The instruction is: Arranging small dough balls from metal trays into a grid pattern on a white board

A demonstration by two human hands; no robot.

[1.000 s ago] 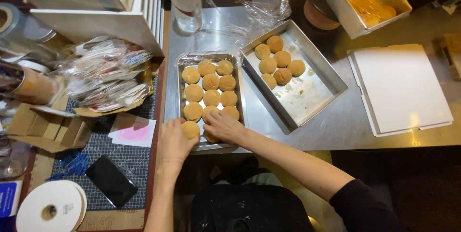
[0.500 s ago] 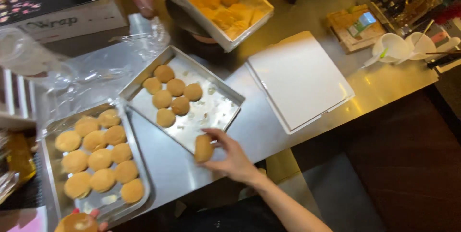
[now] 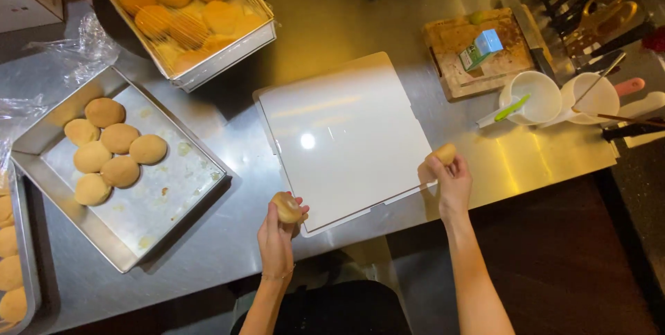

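My left hand (image 3: 277, 232) holds a small round bun (image 3: 285, 207) at the near left corner of a flat white box (image 3: 346, 137) lying on the steel counter. My right hand (image 3: 451, 181) holds a second bun (image 3: 445, 153) at the box's right edge. Left of the box stands a metal tray (image 3: 166, 196) with several pale buns (image 3: 111, 149) grouped at its far end. Another tray of buns (image 3: 10, 266) shows at the left edge.
A white container of orange-gold buns (image 3: 185, 2) sits at the back left, with clear plastic wrap (image 3: 76, 44) beside it. At the right are a wooden board (image 3: 478, 58) with a small carton, two white cups (image 3: 554, 96) and utensils. Dark bottles stand at the back.
The view has swung to the right. My right hand has carried a bun from the tray's edge over to the white box, and my left hand now holds a bun too.
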